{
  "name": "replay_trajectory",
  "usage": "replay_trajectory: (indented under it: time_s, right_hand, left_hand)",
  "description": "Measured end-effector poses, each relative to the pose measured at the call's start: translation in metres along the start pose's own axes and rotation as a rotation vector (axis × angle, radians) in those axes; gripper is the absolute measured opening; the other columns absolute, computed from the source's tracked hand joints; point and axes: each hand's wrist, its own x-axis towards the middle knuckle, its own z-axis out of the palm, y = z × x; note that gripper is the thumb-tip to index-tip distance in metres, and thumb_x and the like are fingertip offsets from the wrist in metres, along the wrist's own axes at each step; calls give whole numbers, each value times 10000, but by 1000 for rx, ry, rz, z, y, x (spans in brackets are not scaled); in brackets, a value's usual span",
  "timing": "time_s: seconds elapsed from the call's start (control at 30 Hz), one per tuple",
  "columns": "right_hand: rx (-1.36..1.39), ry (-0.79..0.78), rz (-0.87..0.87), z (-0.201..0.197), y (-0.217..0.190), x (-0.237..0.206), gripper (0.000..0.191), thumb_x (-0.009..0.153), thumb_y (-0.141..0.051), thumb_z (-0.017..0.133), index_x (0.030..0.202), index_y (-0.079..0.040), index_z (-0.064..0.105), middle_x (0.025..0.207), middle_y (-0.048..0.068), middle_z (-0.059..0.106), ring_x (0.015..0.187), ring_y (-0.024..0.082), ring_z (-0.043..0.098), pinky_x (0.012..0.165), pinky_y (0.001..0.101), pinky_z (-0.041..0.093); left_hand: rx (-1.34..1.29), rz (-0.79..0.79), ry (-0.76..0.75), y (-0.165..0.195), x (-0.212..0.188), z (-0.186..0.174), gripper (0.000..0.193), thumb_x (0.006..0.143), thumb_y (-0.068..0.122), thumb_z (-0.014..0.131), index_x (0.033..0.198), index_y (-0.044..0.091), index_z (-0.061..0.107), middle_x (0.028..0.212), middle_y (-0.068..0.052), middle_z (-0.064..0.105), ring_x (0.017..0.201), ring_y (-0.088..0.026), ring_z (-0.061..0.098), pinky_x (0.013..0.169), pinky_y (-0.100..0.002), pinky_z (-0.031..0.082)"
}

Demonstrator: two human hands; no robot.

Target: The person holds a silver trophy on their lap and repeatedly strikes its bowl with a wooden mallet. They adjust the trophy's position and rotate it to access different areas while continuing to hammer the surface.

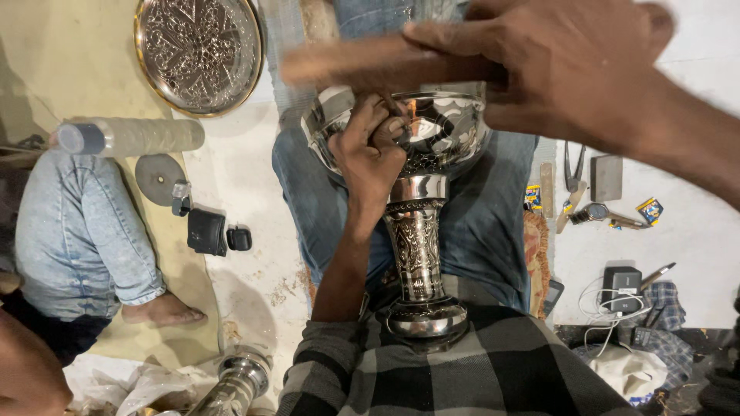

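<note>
Engraving a silver goblet, mid-work.

Goblet (416, 231) lies across the person's lap, bowl away, foot against the checked shirt. Left hand (370, 146): fingers pinching a small tool against the bowl rim. Right hand (563, 69): fingers closed round a blurred wooden mallet (378, 62) above. Stem already patterned; bowl largely plain, judged unfinished.

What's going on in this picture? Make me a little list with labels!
Place: floor, person seated with a metal goblet on their lap
Main thing: engraved silver goblet, bowl pointing away, base near the checked shirt
Left hand: grip on a small tool pressed at the goblet's bowl rim
Right hand: grip on a wooden mallet, blurred, above the bowl
Nearby: engraved round tray, grey roll, pliers, another person's bare foot
</note>
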Motion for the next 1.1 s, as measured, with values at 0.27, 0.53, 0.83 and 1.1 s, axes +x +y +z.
replay_trajectory:
  time_s: [0.27, 0.53, 0.83, 1.1]
  right_hand:
    - [-20, -96, 71, 15, 7, -11, 803, 799, -174, 758, 1573, -213, 547, 964, 48, 664, 628, 174, 557, 572, 345, 470]
    - [-163, -174, 59, 21, 11, -21, 828, 768, -130, 748, 1549, -303, 535, 1116, 28, 727, 566, 162, 601, 450, 331, 474]
    - [164, 15, 202, 32, 16, -36, 857, 804, -68, 712, 1629, -185, 512, 919, 76, 657, 605, 177, 602, 544, 310, 500]
    - [257, 5, 150, 17, 8, -56, 784, 802, -32, 684, 1565, -127, 526, 914, 70, 638, 605, 174, 559, 516, 332, 418]
  left_hand:
    - [-15, 11, -40, 8, 3, -3, 307, 849, -178, 451, 1057, -47, 636, 927, -126, 735, 880, -142, 748, 791, -272, 588]
    - [42, 53, -86, 8, 10, -7, 313, 860, -136, 468, 1078, -28, 664, 974, -137, 765, 879, -163, 780, 732, -261, 607]
    - [67, 66, -214, 12, 12, -14, 345, 840, -122, 501, 1099, -6, 697, 907, -141, 730, 793, -189, 739, 756, -315, 586]
    - [52, 166, -335, 5, 23, -18, 308, 794, -110, 471, 990, -3, 683, 923, -126, 736, 838, -245, 774, 797, -343, 618]
